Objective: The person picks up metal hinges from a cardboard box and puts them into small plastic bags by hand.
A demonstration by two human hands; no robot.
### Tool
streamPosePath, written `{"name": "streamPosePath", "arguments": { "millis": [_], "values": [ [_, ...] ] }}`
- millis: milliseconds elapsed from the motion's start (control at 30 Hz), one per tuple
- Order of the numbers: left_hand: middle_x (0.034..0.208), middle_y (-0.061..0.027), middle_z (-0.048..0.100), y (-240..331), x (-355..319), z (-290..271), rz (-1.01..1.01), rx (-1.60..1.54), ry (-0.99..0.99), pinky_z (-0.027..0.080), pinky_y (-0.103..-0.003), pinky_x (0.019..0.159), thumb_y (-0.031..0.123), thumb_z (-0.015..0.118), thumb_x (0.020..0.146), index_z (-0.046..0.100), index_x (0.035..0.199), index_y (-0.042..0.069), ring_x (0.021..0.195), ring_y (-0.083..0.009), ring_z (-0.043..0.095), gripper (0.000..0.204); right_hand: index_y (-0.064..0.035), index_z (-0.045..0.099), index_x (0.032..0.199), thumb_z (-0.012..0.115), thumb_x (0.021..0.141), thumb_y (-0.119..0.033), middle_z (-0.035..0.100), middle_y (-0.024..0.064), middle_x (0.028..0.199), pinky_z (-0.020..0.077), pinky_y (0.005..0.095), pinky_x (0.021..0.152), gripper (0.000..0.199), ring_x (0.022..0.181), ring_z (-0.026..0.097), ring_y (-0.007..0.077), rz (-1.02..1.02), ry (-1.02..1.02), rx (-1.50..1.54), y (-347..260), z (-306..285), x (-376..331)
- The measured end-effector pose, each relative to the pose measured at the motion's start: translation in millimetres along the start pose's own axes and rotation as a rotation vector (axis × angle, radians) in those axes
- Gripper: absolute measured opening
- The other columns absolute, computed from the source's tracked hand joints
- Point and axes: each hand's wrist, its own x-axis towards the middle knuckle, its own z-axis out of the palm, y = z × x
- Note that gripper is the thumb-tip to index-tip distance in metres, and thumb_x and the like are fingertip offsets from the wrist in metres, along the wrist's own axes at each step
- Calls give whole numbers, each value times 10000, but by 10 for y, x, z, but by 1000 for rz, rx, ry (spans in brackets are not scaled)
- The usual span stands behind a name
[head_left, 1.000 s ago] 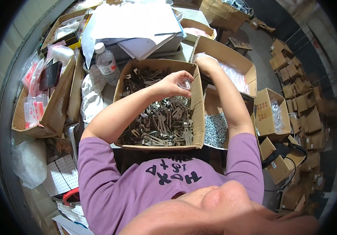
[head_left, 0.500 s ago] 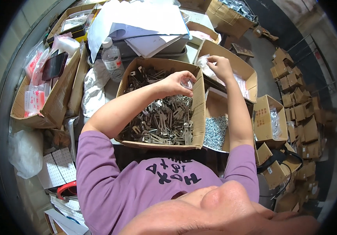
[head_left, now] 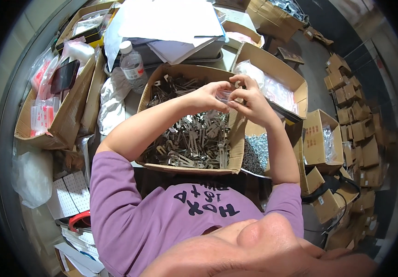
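My left hand [head_left: 208,98] is closed around a small clear plastic piece [head_left: 223,95], perhaps a bag, above the right side of a cardboard box [head_left: 193,170]. The fingers of my right hand [head_left: 253,100] meet it from the other side and pinch at its edge. Whether a second small thing is between those fingertips, I cannot make out. Flat slotted metal brackets [head_left: 194,143] fill the box below in a loose heap. To the right, partly behind my right forearm, a smaller box holds many silvery screws [head_left: 256,154].
Beyond my right hand, an open carton [head_left: 296,82] holds clear bags. A water bottle [head_left: 133,69] and papers [head_left: 166,23] are behind the bracket box. At the left, a phone [head_left: 65,76] rests on a carton [head_left: 67,127] of plastic bags. Several cartons [head_left: 342,92] line the right.
My right hand has come back from the carton of clear bags toward my left hand, and the fingers now meet at the clear plastic piece. My left hand stays nearly in place.
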Motion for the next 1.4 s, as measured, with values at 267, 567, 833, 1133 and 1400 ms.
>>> {"name": "streamPosePath", "arguments": {
  "millis": [267, 567, 833, 1133, 1400],
  "values": [
    [913, -80, 660, 46, 40, -10, 118, 290, 231, 511, -251, 787, 88, 590, 886, 609, 982, -45, 859, -119, 621, 165, 2, 658, 806, 701, 741, -100, 644, 68, 707, 458, 254, 585, 128, 635, 584, 115, 306, 217, 272, 155, 94, -152],
    [772, -19, 617, 7, -7, 32, 162, 640, 302, 461, -217, 650, 111, 558, 917, 599, 951, -42, 726, -47, 521, 162, 10, 638, 858, 677, 761, -119, 643, 90, 778, 457, 260, 601, 166, 663, 572, 117, 345, 313, 395, 62, 198, -131],
    [740, -57, 608, 94, -21, 114, 323, 650, 258, 470, -253, 633, 94, 544, 911, 575, 919, -17, 697, -98, 556, 115, 24, 570, 793, 629, 771, -174, 558, 64, 671, 424, 272, 578, 208, 621, 502, 108, 297, 167, 429, 88, 89, -241],
    [840, 1, 567, 89, -34, 108, 223, 270, 257, 437, -206, 714, 111, 571, 912, 547, 984, -23, 774, -57, 522, 154, -45, 590, 801, 648, 832, -159, 536, -33, 737, 395, 209, 625, 131, 700, 475, 50, 375, 329, 480, 63, -388, -676],
    [930, -19, 575, 83, 35, 120, 141, 291, 175, 448, -216, 784, 113, 601, 895, 523, 1078, -28, 869, -70, 534, 245, -14, 604, 778, 655, 834, -141, 541, -44, 667, 390, 211, 565, 148, 613, 464, 42, 598, 1137, -108, 544, -1626, -1926]
  ]
}}
